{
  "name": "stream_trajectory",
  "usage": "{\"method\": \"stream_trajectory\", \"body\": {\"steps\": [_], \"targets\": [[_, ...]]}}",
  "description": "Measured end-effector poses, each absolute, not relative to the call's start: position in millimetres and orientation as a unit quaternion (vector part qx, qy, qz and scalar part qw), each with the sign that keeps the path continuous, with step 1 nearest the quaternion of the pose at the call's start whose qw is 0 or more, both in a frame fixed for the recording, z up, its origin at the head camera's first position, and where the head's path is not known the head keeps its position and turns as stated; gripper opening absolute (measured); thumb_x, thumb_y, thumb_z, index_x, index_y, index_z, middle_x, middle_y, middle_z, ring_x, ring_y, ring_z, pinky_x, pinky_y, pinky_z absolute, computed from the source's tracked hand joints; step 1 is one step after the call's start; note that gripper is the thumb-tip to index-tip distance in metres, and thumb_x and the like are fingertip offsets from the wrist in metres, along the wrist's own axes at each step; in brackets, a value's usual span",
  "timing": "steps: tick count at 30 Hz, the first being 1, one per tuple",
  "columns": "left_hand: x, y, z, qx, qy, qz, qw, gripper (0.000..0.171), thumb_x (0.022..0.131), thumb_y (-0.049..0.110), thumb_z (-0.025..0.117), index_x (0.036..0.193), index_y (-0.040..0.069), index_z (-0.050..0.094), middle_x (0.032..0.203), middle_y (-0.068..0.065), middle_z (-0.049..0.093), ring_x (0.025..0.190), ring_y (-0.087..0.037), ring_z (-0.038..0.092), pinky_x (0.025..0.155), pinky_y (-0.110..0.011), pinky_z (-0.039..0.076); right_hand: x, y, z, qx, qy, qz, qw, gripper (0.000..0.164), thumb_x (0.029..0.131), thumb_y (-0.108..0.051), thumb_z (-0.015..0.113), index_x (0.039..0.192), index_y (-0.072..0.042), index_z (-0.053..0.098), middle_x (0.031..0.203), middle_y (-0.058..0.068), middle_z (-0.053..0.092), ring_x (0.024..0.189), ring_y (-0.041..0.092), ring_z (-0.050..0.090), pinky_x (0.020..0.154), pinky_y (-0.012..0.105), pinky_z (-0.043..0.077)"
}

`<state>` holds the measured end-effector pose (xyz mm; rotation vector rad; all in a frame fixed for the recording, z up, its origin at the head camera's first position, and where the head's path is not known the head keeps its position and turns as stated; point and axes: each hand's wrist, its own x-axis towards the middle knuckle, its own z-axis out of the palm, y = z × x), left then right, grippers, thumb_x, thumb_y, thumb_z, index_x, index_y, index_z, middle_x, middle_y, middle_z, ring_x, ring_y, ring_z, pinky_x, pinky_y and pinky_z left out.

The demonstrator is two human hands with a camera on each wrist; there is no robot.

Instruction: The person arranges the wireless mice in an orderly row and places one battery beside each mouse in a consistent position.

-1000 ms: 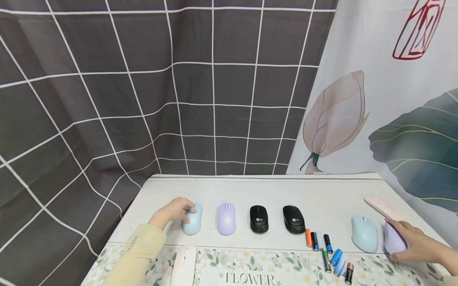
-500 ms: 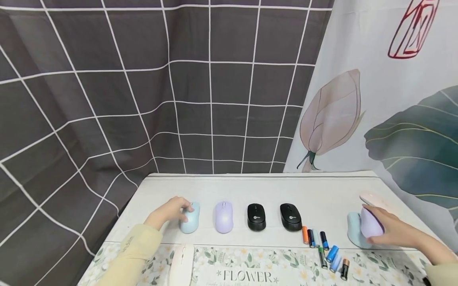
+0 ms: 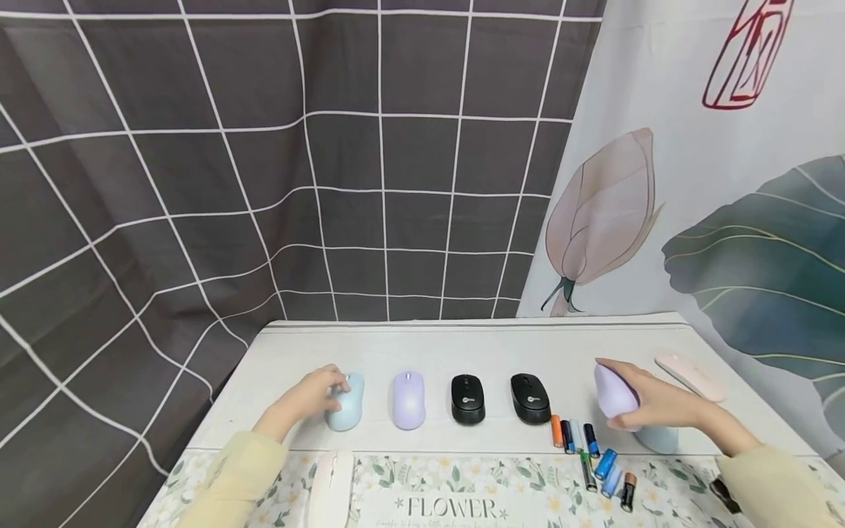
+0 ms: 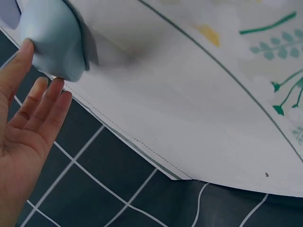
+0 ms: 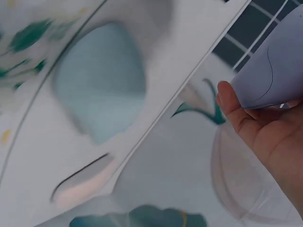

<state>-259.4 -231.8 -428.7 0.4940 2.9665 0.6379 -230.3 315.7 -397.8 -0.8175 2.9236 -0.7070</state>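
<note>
My left hand point(image 3: 310, 400) grips the left side of a light blue computer mouse point(image 3: 350, 403) with thumb and fingertips. In the left wrist view its thumb and fingers meet the end of that mouse point(image 4: 52, 40). My right hand point(image 3: 660, 400) holds a purple mouse point(image 3: 614, 392) tilted on its side, raised over the table; its palm side shows in the right wrist view, close by the mouse point(image 5: 274, 66). Partly hidden below the right hand lies a second light blue mouse point(image 3: 659, 438). Right of the left hand, another purple mouse point(image 3: 408, 401) lies flat.
Two black mice, one central point(image 3: 468, 400) and one further right point(image 3: 530, 399), continue the row. Several batteries point(image 3: 597, 458) lie loose at the mat's right. A pale pink mouse point(image 3: 691, 375) rests at far right, a whitish one point(image 3: 330, 488) near front left, and a dark object point(image 3: 725, 495) beside the right sleeve.
My right hand has lifted the purple mouse and carried it left, across the right-hand light blue mouse, towards the black mice. The left hand stays at its mouse. The head view shifts slightly.
</note>
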Motion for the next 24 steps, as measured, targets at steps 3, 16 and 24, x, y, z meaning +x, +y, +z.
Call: {"method": "stream_trajectory", "body": {"steps": [3,16,24], "targets": [[-251,-230,-428,0.16,0.965,0.209,0.02,0.022,0.074,0.008,0.072,0.096,0.009,0.067,0.114,-0.011,0.061,0.114,-0.034,0.056,0.097,-0.048,0.047,-233,299,-393,-0.262,0.932,-0.249,0.031,0.09,0.069,-0.024,0.077,0.138,0.009,0.029,0.122,0.03,0.045,0.094,0.027,0.051,0.059,0.025,0.047],[-215,-235,-436,0.172,0.949,0.264,-0.015,0.022,0.086,0.017,0.063,0.108,0.014,0.064,0.099,0.001,0.063,0.101,-0.023,0.061,0.091,-0.045,0.05,-225,236,-399,-0.229,0.928,-0.294,0.014,0.094,0.062,-0.029,0.078,0.139,0.002,0.034,0.124,0.033,0.044,0.095,0.035,0.047,0.059,0.031,0.048],[-182,-242,-432,0.238,0.925,0.293,0.034,0.035,0.088,0.03,0.061,0.117,0.011,0.06,0.119,-0.008,0.06,0.111,-0.033,0.057,0.09,-0.049,0.049,-212,199,-403,-0.235,0.927,-0.291,-0.001,0.097,0.059,-0.03,0.081,0.139,0.0,0.035,0.13,0.034,0.038,0.103,0.043,0.042,0.062,0.038,0.049]]}}
